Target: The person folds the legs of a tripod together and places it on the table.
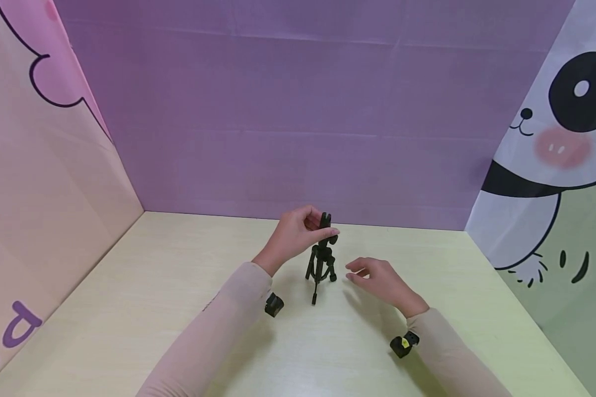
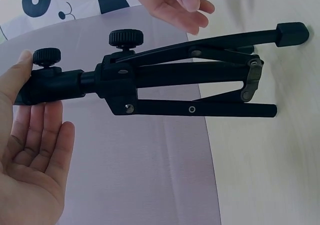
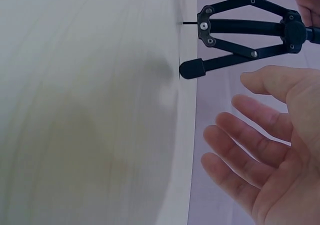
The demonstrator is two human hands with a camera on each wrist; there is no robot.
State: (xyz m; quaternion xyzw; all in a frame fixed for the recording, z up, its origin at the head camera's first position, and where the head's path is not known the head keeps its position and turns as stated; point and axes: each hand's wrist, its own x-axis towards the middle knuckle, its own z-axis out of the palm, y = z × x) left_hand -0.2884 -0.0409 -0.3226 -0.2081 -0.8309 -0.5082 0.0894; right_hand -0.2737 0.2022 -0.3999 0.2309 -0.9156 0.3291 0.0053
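A small black tripod is upright in front of me, its legs partly spread. My left hand grips its upper column between thumb and fingers. In the left wrist view the tripod shows two round knobs, hinged braces and a rubber-tipped leg, with the left hand at its top end. Whether the feet touch the table is hard to tell. To the right of the legs, my right hand hovers apart with loosely bent fingers. The right wrist view shows that hand holding nothing beside the tripod.
A pale wooden table lies beneath both hands. Behind it rises a purple backdrop. Printed side panels stand left and right, the right one showing a panda. Each wrist wears a small black camera.
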